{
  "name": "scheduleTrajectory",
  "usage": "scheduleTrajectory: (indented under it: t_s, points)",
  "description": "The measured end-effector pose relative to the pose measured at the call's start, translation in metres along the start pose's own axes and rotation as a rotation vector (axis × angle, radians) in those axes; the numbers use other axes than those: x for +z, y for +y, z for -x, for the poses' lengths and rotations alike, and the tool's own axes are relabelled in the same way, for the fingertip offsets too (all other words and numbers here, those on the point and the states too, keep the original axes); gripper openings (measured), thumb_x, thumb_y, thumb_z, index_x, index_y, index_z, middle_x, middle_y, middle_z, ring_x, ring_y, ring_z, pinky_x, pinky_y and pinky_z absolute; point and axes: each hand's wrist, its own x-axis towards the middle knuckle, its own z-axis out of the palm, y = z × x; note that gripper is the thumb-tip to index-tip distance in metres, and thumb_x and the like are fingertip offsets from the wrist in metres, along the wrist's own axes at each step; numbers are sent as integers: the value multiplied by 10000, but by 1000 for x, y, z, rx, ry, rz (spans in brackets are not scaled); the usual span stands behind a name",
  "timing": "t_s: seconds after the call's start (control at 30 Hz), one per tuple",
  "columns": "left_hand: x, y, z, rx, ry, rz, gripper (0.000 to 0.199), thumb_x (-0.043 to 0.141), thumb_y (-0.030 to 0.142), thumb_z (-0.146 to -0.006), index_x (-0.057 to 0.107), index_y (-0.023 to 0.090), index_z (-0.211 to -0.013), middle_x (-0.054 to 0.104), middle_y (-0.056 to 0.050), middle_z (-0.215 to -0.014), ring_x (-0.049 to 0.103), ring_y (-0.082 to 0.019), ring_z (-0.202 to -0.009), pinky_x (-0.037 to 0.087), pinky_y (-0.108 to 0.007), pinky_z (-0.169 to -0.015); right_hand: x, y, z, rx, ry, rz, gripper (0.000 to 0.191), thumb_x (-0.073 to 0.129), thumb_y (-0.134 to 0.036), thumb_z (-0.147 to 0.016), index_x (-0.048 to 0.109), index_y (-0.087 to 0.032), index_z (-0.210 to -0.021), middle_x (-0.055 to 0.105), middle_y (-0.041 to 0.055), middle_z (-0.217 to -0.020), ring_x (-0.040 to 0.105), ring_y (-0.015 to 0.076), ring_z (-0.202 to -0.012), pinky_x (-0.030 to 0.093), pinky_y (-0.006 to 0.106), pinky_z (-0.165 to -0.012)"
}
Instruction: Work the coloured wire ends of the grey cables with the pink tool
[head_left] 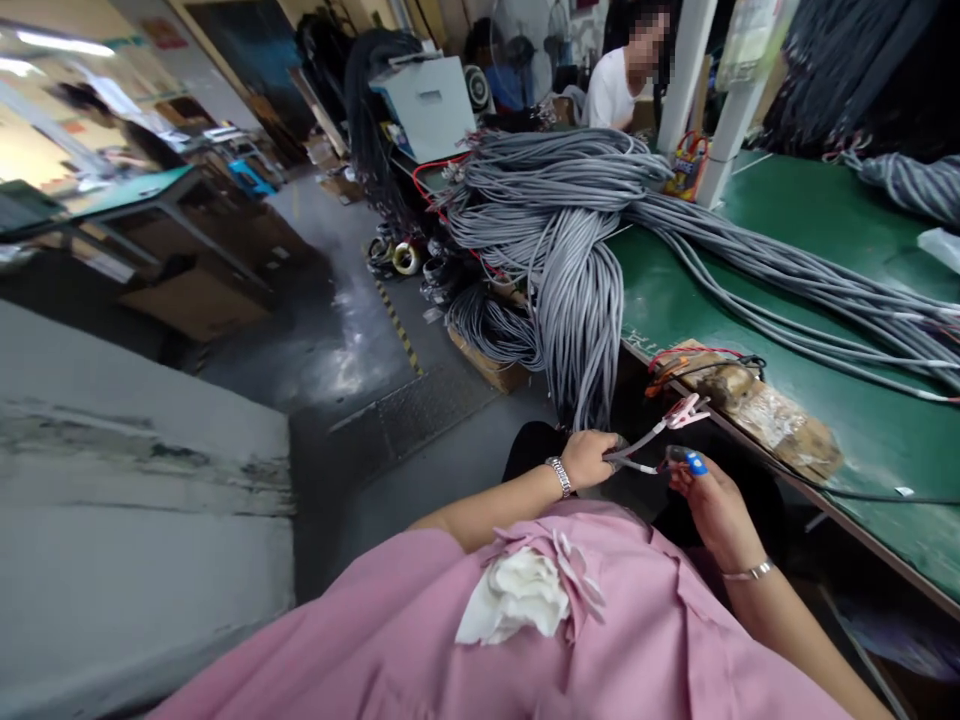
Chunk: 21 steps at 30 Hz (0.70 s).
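Near the front edge of the green table, my left hand is closed around a grey cable. Two cable ends stick out of it to the right. Beside the upper end is a pale pink clip with thin wires. My right hand is closed at the lower end, its fingertips pinched on dark thin wires. Something blue covers one of its fingertips. The tips of the wires are too small to make out.
Grey cable bundles lie across the green table and hang over its edge. A taped brown block sits at the near edge. A person in white is behind the table.
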Motion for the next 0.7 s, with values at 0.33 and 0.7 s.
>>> scheduleTrajectory:
  t_s: [0.33, 0.7]
  points:
    - [-29, 14, 28, -100, 152, 1112, 386, 681, 474, -749, 667, 89, -768, 659, -73, -696, 592, -124, -614, 455, -246, -619, 0, 7, 7, -66, 7, 310, 304, 698, -440, -770, 716, -191, -942, 696, 38, -831, 584, 134, -671, 480, 264, -636]
    - [-67, 35, 35, -191, 258, 1390, 323, 715, 411, -701, 621, 107, -758, 611, -28, -609, 515, -79, -487, 203, -198, -411, 59, 54, -32, -9, -570, 876, 192, 761, -365, -620, 663, -206, -573, 637, -6, -525, 566, 139, -501, 451, 264, -522]
